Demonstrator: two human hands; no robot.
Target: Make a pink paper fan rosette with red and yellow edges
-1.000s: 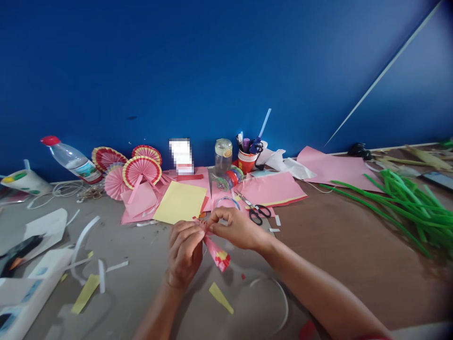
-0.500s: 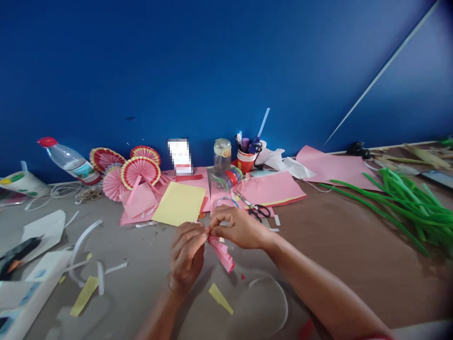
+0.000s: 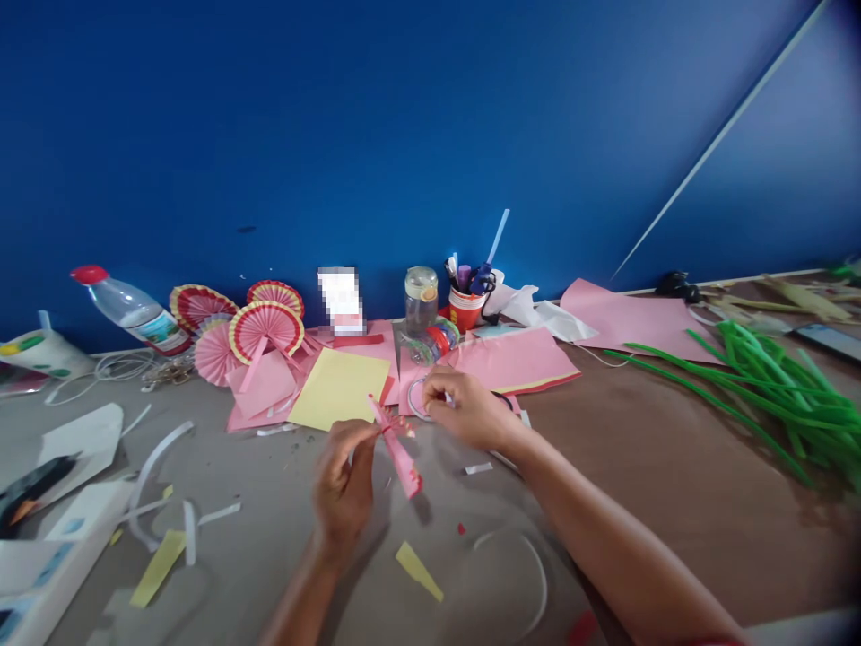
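Note:
My left hand (image 3: pixel 348 480) pinches a pleated pink paper (image 3: pixel 404 462) between thumb and fingers. The folded paper is gathered at its middle, with a reddish tie there, and its ends stick out on both sides. Further right, my right hand (image 3: pixel 464 405) is closed, fingertips curled together. What they hold, if anything, is hidden. It hovers beside a pale ring (image 3: pixel 418 400) that looks like a roll of tape. Scissors lie under it, with only part of a black handle (image 3: pixel 503 400) showing. A yellow paper square (image 3: pixel 343 388) lies beyond my left hand.
Pink and red paper fans (image 3: pixel 267 332) lean at the back left near a bottle (image 3: pixel 138 309). A jar (image 3: pixel 421 296), a red cup of pens (image 3: pixel 465 309) and pink sheets (image 3: pixel 517 359) stand or lie along the blue wall. Green pipe cleaners (image 3: pixel 787 395) lie right; paper scraps (image 3: pixel 421 571) in front.
My right hand has left the pleated paper and moved right, toward the ring and scissors. My left hand keeps the paper, now a little further left, with its gathered middle exposed.

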